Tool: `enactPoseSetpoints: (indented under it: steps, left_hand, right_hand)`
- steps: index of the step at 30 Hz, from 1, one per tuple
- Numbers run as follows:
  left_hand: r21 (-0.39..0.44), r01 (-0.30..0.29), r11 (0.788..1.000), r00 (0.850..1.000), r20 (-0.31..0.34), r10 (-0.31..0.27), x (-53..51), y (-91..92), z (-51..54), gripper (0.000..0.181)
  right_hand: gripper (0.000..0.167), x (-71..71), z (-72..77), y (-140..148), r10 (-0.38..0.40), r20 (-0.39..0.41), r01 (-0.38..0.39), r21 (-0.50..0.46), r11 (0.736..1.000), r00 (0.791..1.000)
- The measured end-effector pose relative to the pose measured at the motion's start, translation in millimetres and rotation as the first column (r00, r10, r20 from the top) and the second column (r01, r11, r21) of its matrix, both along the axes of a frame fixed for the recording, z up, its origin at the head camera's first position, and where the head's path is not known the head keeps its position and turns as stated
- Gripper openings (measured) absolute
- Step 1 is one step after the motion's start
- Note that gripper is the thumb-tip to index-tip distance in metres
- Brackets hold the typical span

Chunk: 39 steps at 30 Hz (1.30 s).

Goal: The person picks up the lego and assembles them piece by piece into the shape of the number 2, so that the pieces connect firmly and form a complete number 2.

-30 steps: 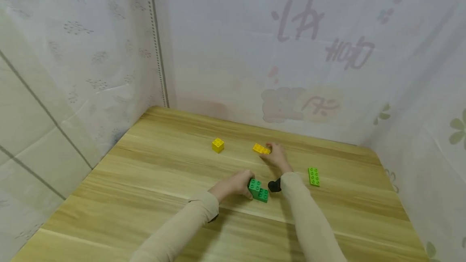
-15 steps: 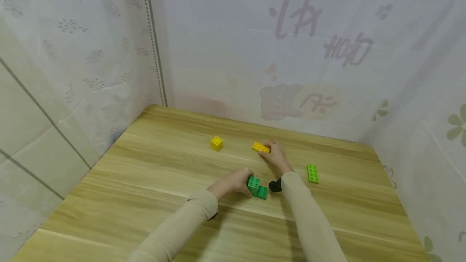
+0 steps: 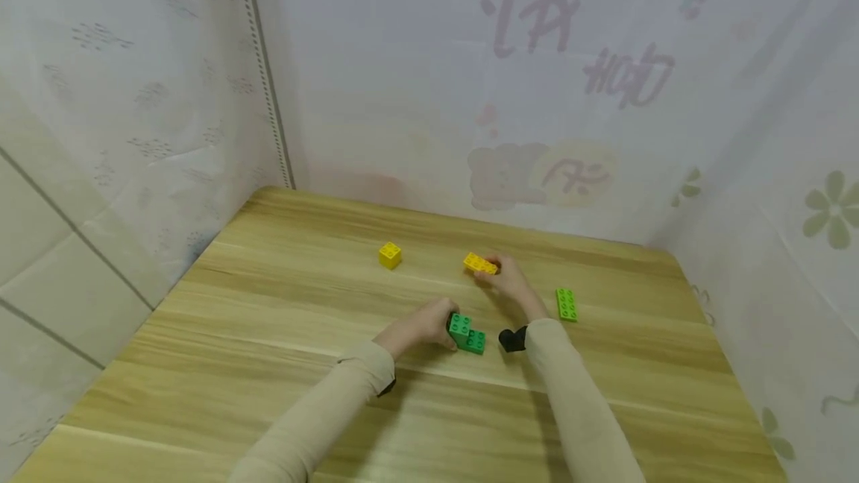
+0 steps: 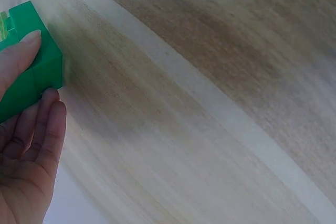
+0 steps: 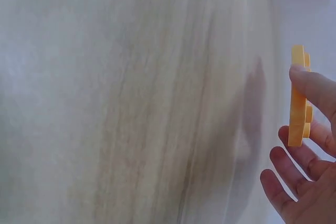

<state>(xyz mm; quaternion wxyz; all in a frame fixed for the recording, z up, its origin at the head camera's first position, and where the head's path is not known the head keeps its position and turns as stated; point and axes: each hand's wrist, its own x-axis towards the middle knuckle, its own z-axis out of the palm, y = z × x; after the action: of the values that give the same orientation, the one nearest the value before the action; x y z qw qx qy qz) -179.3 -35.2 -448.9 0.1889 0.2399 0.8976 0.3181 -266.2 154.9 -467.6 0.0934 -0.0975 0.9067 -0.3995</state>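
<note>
One thin orange brick (image 3: 476, 262) sits pinched near its right end between the thumb and fingers of my right hand (image 3: 508, 279). I judge it light, stiff and smooth, best held by its long sides. At its six o'clock, my left hand (image 3: 426, 325) grips stacked green bricks (image 3: 460, 324); a yellow cube (image 3: 390, 255) lies at nine, a lime brick (image 3: 567, 305) at four. My right wrist view shows the orange brick's slim edge; only my head view shows the cube.

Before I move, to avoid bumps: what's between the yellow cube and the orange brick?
In the head view, only bare tabletop shows between the yellow cube and the orange brick.
</note>
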Motion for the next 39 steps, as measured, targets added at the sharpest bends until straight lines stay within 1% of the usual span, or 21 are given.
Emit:
enactPoseSetpoints:
  steps: [4, 9, 14, 19, 22, 25, 29, 32, 39]
  left_hand:
    - [-0.004, -0.005, 1.000, 1.000, -0.003, 0.005, -2.9, -1.0, 1.8, 0.041]
    - [-0.003, -0.004, 1.000, 1.000, -0.003, 0.004, -3.5, -1.4, 1.1, 0.038]
    - [0.006, 0.001, 1.000, 1.000, 0.002, -0.001, -2.1, -1.1, -1.5, 0.038]
    - [0.025, 0.006, 1.000, 1.000, 0.009, -0.006, -0.9, -1.5, -2.8, 0.039]
    - [0.023, 0.009, 1.000, 1.000, 0.006, -0.010, -1.1, -2.1, -4.1, 0.040]
    - [0.029, 0.010, 1.000, 1.000, 0.001, -0.010, -2.0, -3.2, -5.6, 0.042]
    - [0.047, 0.010, 0.999, 1.000, -0.009, -0.010, -2.3, -4.9, -6.6, 0.041]
    - [0.056, 0.011, 0.998, 1.000, -0.008, -0.010, -2.0, -5.7, -6.7, 0.040]
    - [0.062, 0.023, 0.998, 1.000, 0.004, -0.023, -1.8, -4.7, -6.4, 0.038]
  right_hand:
    - [0.044, 3.3, 9.0, -0.2, -0.006, -0.008, 0.005, -0.050, 0.999, 1.000]
    - [0.045, 12.5, 18.2, 0.4, -0.030, -0.021, 0.029, -0.050, 0.998, 0.999]
    - [0.047, 26.8, 26.6, 2.9, -0.036, -0.059, 0.034, -0.039, 0.999, 0.998]
    - [0.046, 42.4, 35.4, 6.0, -0.018, -0.099, 0.013, -0.049, 0.999, 0.995]
    - [0.048, 54.1, 40.5, 8.1, -0.002, -0.130, -0.004, -0.047, 0.999, 0.991]
    - [0.050, 66.4, 44.4, 10.0, 0.001, -0.141, -0.005, -0.030, 1.000, 0.990]
    - [0.052, 80.5, 45.6, 11.4, -0.004, -0.139, 0.005, 0.012, 1.000, 0.990]
    - [0.053, 87.9, 44.0, 11.6, -0.004, -0.139, 0.008, 0.030, 1.000, 0.990]
    - [0.047, 98.3, 39.1, 11.3, 0.013, -0.163, -0.013, 0.000, 1.000, 0.986]
